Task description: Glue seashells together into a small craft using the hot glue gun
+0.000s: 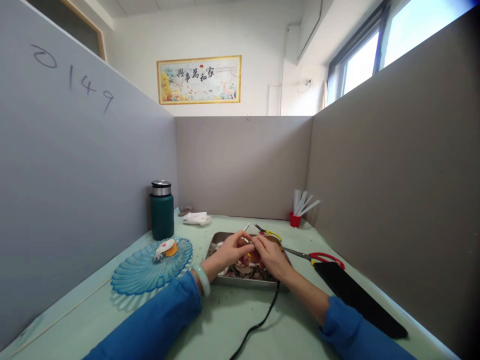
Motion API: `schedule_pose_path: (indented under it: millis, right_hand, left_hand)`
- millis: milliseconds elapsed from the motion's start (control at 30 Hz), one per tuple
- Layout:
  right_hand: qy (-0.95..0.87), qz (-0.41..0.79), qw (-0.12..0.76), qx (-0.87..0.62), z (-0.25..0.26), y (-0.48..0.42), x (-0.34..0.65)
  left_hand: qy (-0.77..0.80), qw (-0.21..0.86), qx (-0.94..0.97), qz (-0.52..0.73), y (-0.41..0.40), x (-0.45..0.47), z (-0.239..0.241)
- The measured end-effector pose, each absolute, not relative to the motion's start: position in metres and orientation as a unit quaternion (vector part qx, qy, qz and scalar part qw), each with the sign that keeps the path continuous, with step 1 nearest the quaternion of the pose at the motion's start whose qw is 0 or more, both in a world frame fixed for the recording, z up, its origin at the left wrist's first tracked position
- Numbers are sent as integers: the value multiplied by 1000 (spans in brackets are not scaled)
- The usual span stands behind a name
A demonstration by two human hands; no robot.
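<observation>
My left hand (233, 248) and my right hand (269, 254) meet over a metal tray (240, 283), fingertips pinched close together. Whatever lies between them is too small and too covered to name. Inside the tray is a jumble of small white, brown and reddish pieces (244, 269), partly hidden by my hands. A short white stick (246, 227) shows just behind my left fingers. From the tray's front right corner a black cord (265, 319) runs down toward me; what it joins is hidden.
On the left, a blue scalloped glass plate (131, 275) carries a small white and orange piece (167, 248). Behind it stands a green bottle (162, 215). Red-handled scissors (325, 258), a black flat strip (356, 297), yellow-handled pliers (272, 233) and a red cup of white sticks (295, 220) lie rightward.
</observation>
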State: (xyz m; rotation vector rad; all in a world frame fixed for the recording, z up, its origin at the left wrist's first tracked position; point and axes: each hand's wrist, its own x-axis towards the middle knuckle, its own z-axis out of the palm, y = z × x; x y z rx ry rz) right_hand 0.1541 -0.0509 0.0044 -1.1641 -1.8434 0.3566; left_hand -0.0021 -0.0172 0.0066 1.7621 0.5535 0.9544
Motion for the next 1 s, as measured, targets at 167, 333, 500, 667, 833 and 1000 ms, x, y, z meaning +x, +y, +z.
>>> schedule_pose_path:
  millis: [167,333,500,667,833,1000]
  right_hand:
    - [-747,149,446,-470,5,-51,154]
    - [-745,139,450,-472,4,-51,154]
    - [-748,142,447,-469,3,-50,155]
    - [-750,148,443,-468,2,-49,155]
    - [-751,151,440,-469,1,-50,155]
    - [-752,151,435,-472,0,-49,155]
  left_hand:
    - [222,511,731,394,-15,-3,5]
    - [221,506,736,392,-14,-2,4]
    - [226,498,742,387,-16,-3,6]
    - [232,503,740,382,-16,-2,7]
    - [240,503,738,381,-18,-2,9]
    - [246,496,743,376,-20,-3,10]
